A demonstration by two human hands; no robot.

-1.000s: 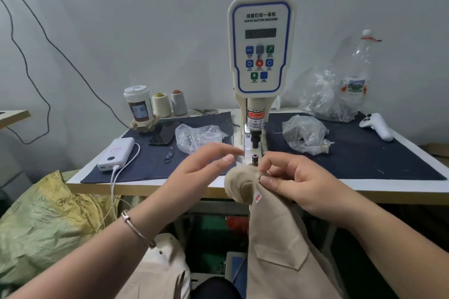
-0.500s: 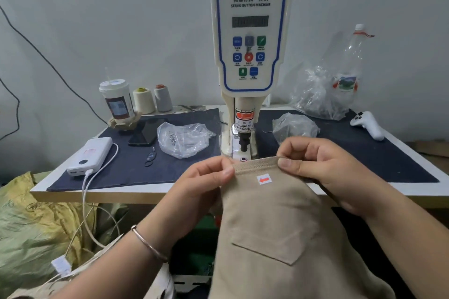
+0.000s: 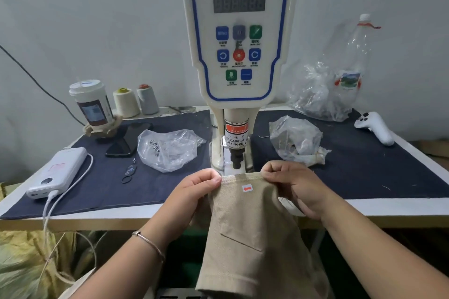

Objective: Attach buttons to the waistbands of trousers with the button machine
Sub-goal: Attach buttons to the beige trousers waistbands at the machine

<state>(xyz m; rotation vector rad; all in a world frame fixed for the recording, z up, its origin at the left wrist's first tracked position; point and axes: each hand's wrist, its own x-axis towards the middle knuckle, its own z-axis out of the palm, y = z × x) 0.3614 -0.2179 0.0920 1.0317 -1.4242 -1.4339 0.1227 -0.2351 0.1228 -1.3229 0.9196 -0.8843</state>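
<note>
Beige trousers [image 3: 250, 230] hang over the table's front edge, their waistband stretched flat just below the black punch [image 3: 237, 159] of the white button machine [image 3: 237, 39]. A small white sticker with a red arrow [image 3: 247, 188] sits on the waistband. My left hand [image 3: 198, 188] pinches the waistband's left end. My right hand [image 3: 295, 185] pinches its right end. The machine's lower die is hidden behind the cloth. A clear bag with metal buttons [image 3: 167, 148] lies left of the machine.
A dark blue mat [image 3: 379, 167] covers the table. On the left are a white power bank [image 3: 57, 172] with cable, a black phone [image 3: 127, 139], a paper cup [image 3: 91, 104] and two thread cones [image 3: 136, 102]. On the right are plastic bags [image 3: 295, 139], a bottle [image 3: 352, 60] and a white controller [image 3: 375, 127].
The bunched waistband has been spread flat between both hands and raised to the machine's punch. My head has moved closer to the machine.
</note>
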